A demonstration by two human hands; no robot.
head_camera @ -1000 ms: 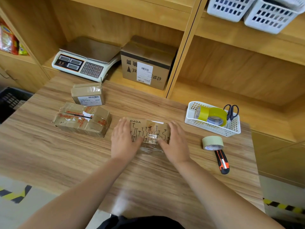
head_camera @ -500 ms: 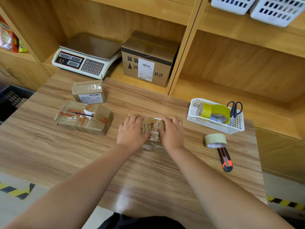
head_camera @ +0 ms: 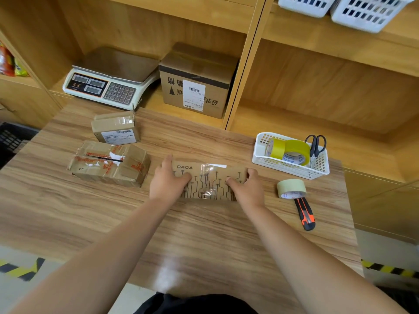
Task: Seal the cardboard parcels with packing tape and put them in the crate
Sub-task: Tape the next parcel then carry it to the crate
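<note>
Now: parcel (head_camera: 210,177) gripped end to end, mid-counter (head_camera: 204,234).
Off the counter's left edge sits the crate (head_camera: 9,139). Your left hand (head_camera: 167,182) and right hand (head_camera: 248,189) each clasp one end, thumbs on top; clear tape crosses the lid, the long axis runs left-right, and the left hand is nearer the crate.

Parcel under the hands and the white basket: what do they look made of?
Parcel: brown matte cardboard printed with black lines, glossy clear tape glinting across it. Basket: probably white moulded plastic, judging by its slotted lattice walls.
</note>
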